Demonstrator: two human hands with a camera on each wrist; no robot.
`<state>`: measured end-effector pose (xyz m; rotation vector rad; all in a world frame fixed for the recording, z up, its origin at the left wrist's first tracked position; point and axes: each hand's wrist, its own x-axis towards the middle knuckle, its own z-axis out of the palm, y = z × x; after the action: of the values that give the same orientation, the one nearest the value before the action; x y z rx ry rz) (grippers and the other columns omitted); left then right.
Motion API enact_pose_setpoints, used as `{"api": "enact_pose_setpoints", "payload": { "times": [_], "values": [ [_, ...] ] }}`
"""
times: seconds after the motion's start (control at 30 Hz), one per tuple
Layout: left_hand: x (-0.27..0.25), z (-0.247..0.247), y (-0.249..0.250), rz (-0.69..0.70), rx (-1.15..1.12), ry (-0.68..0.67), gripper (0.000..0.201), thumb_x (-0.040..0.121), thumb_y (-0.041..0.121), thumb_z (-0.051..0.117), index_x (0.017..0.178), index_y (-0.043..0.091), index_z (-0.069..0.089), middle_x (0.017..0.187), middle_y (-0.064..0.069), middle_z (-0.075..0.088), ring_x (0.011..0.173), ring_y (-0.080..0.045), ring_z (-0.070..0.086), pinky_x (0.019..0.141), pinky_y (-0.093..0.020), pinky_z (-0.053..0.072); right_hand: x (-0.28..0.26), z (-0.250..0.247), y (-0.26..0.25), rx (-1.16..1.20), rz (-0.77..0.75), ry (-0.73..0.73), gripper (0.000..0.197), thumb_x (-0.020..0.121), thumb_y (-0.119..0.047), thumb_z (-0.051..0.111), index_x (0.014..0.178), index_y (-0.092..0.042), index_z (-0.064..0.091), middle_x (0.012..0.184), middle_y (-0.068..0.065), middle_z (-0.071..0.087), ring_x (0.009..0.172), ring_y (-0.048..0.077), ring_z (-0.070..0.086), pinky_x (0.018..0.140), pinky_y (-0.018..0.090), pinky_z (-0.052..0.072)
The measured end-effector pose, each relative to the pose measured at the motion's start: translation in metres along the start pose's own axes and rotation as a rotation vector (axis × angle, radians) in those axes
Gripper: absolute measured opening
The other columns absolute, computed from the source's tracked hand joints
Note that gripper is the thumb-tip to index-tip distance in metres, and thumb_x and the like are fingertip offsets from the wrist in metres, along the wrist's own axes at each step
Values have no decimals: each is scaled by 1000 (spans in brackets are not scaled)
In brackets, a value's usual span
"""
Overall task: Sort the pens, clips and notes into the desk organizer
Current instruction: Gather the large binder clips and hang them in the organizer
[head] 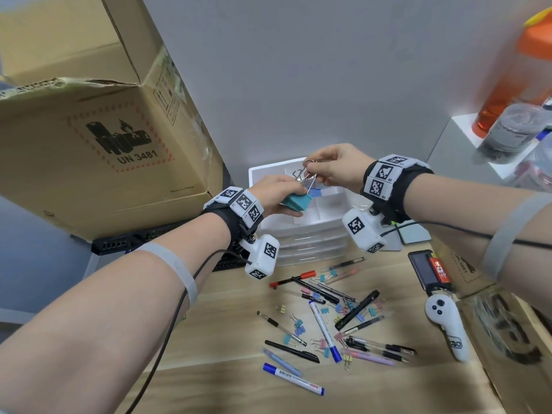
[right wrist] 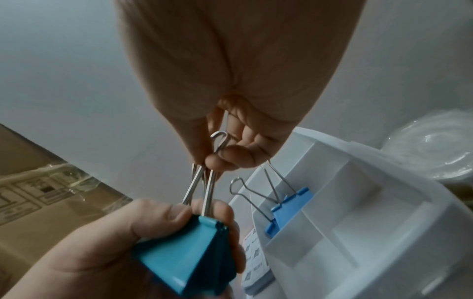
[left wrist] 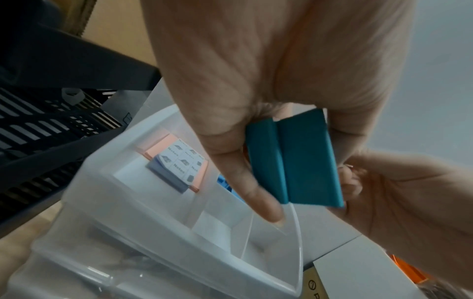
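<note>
Fingers of my left hand [head: 276,192] gripped the teal binder clips [head: 298,201] over the desk organizer [head: 322,225] while my right hand [head: 334,168] pinched their wire handles [right wrist: 204,188].

From my head view the orange bottle [head: 513,70] at the far right is smeared by blur and cut by the edge. My left hand [head: 276,194] covers the near side of the teal clip [head: 297,201], and both hands hide most of the organizer's [head: 313,228] top tray. The small clips [head: 324,312] on the desk are too tiny to count (colours barely read). The notes [left wrist: 179,161] lie partly behind my thumb.
</note>
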<state>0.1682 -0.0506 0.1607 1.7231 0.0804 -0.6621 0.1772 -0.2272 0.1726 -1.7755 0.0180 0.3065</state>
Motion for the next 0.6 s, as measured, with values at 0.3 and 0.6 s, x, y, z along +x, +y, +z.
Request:
{"api": "enact_pose_setpoints", "payload": {
  "times": [0.3,0.6],
  "values": [
    [29,-5,9,300,381,433,21,89,23,66,107,13,66,96,-1,63,79,-17,59,72,-30,53,13,-47,-7,-425,-179,252,6,86,-16,68,84,-19,73,76,5,71,66,16,64,73,31,56],
    [64,10,11,278,874,275,59,90,21,66,146,23,48,132,-2,61,117,-25,57,100,-33,47,21,-43,14,-588,-214,306,10,89,-20,66,86,-23,74,75,-4,67,73,12,58,73,21,43]
  ]
}}
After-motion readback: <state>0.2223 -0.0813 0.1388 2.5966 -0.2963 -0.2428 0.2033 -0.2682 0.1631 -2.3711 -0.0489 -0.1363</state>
